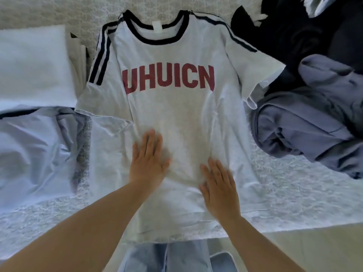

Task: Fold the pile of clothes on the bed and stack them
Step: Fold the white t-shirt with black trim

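Observation:
A white T-shirt [172,114] with red letters, a dark collar and dark shoulder stripes lies spread face up on the bed, collar at the far side. My left hand [148,160] presses flat on its lower middle, fingers straight. My right hand [219,188] lies flat on the shirt's lower right part, fingers straight too. A folded white garment [33,63] sits at the far left. An unfolded pile of grey-blue clothes [314,122] and black clothes [290,30] lies at the right.
A crumpled pale blue-white garment [33,154] lies at the left, near the shirt's left sleeve. The patterned bedspread [294,193] shows at the lower right. The bed's near edge runs below the shirt's hem, with my jeans [167,256] under it.

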